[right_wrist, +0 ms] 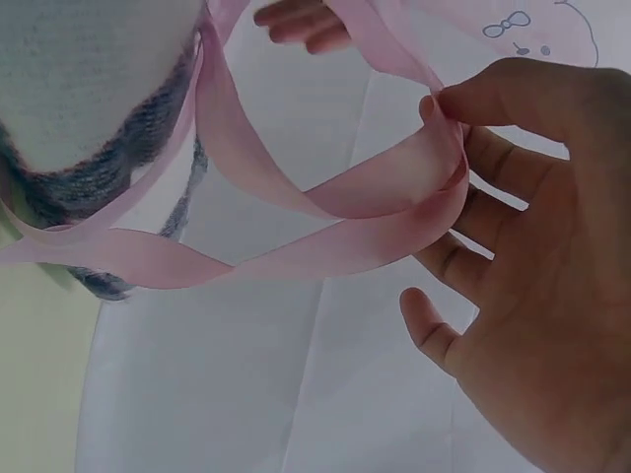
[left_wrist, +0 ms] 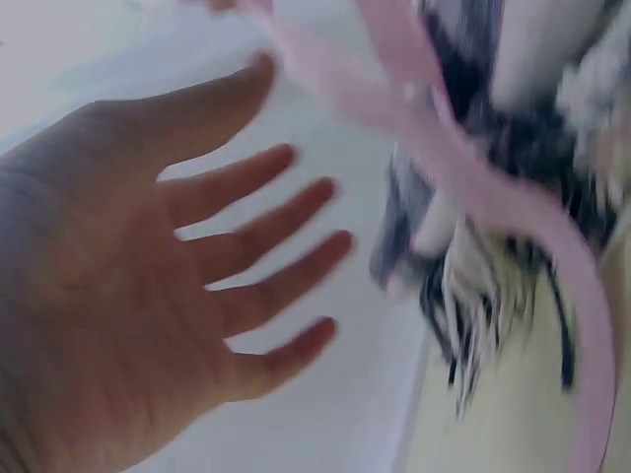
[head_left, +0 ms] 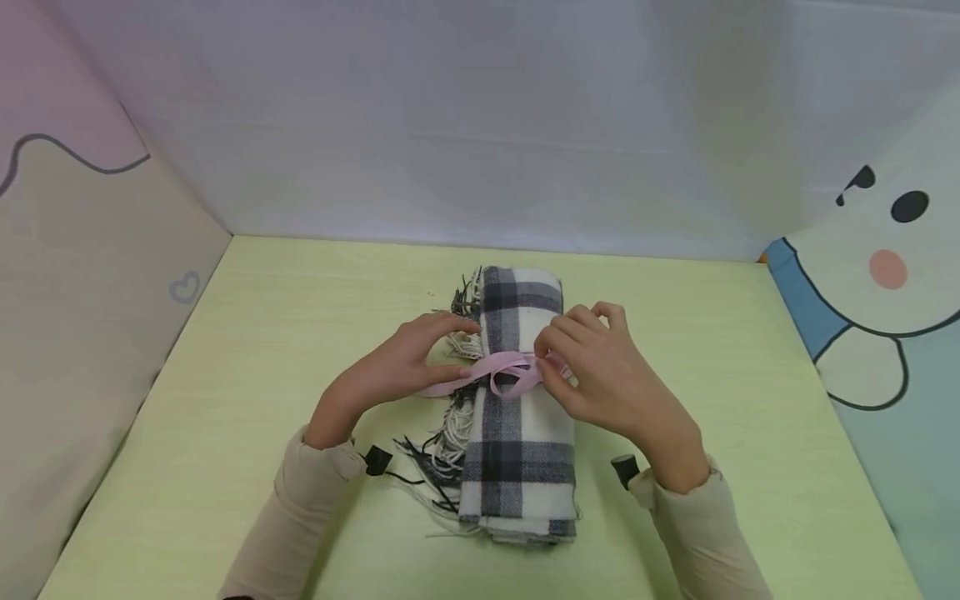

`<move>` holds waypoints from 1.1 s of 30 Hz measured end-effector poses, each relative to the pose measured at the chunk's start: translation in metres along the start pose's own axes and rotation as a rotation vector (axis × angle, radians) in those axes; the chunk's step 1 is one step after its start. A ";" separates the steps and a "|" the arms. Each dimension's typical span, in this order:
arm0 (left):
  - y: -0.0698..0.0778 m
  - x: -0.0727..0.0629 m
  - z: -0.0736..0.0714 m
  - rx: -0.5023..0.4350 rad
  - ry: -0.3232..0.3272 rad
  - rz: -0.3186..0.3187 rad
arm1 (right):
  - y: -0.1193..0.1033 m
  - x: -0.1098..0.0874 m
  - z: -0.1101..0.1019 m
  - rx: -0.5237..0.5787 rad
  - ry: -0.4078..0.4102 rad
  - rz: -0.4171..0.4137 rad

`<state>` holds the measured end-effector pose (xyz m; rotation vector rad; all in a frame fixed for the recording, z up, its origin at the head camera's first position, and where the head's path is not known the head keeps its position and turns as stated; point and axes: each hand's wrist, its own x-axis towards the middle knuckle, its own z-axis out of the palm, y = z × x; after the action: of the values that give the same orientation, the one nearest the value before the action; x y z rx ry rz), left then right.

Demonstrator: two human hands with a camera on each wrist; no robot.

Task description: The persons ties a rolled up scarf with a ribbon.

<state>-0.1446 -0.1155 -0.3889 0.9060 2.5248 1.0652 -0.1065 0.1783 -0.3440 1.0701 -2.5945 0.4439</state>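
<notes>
A folded checked scarf (head_left: 517,450) in white, grey and black lies lengthwise on the table, its fringe (head_left: 453,433) spread along the left side. Round its middle runs a pink ribbon (head_left: 504,364) with loops standing up on top. My right hand (head_left: 600,367) pinches a ribbon loop between thumb and forefinger, seen closely in the right wrist view, where the ribbon (right_wrist: 345,246) trails back to the scarf. At the scarf's left edge, my left hand (head_left: 408,354) has its fingers spread beside the ribbon; in the left wrist view the palm (left_wrist: 128,266) holds nothing.
The pale yellow table (head_left: 262,333) is bounded by a white back panel (head_left: 450,183) and side panels with cartoon prints. Small black pieces (head_left: 624,471) show at both sleeve cuffs. A ribbon tail (left_wrist: 592,365) hangs over the fringe side.
</notes>
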 end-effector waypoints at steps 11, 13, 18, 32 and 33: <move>0.055 0.025 0.043 0.178 0.332 0.264 | -0.006 0.004 -0.007 -0.042 -0.036 0.022; 0.057 0.027 0.046 0.170 0.349 0.266 | -0.006 0.004 -0.008 -0.043 -0.036 0.026; 0.058 0.026 0.044 -0.013 0.284 0.217 | -0.005 0.004 -0.009 -0.038 -0.035 0.038; 0.068 0.025 0.039 -0.206 0.192 0.123 | 0.003 0.007 -0.016 0.140 -0.055 0.059; 0.067 0.026 0.038 -0.225 0.189 0.121 | 0.005 0.006 -0.016 0.162 -0.041 0.060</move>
<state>-0.1171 -0.0419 -0.3672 0.9435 2.4530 1.5034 -0.1115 0.1841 -0.3276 1.0639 -2.6707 0.6632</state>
